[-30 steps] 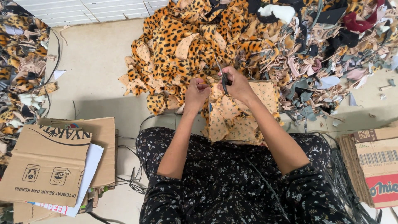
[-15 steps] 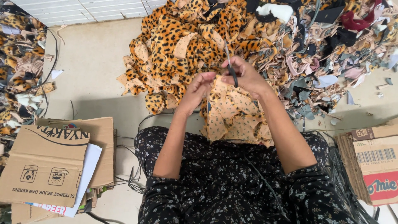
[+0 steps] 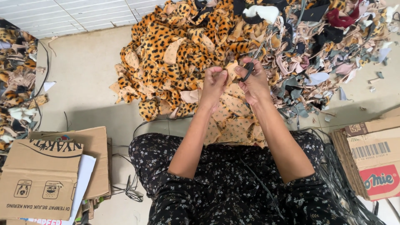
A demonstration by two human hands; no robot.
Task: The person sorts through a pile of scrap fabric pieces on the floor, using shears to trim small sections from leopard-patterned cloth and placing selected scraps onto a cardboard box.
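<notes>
two hands work on a leopard-print piece

the left hand [image 3: 213,81] is closed in a fist on the top edge of the tan leopard-print piece [image 3: 233,121], which hangs down to the lap. the right hand [image 3: 254,79] has its fingers closed around dark scissors [image 3: 249,68]; the blades are mostly hidden. behind lies the pile of leopard scraps [image 3: 166,54], cut off at the top edge. flat brown cardboard [image 3: 46,175] lies at lower left; a carton with barcode and red label [image 3: 375,162] is at right, cut off. bare floor [image 3: 87,79] stays open at left.
</notes>
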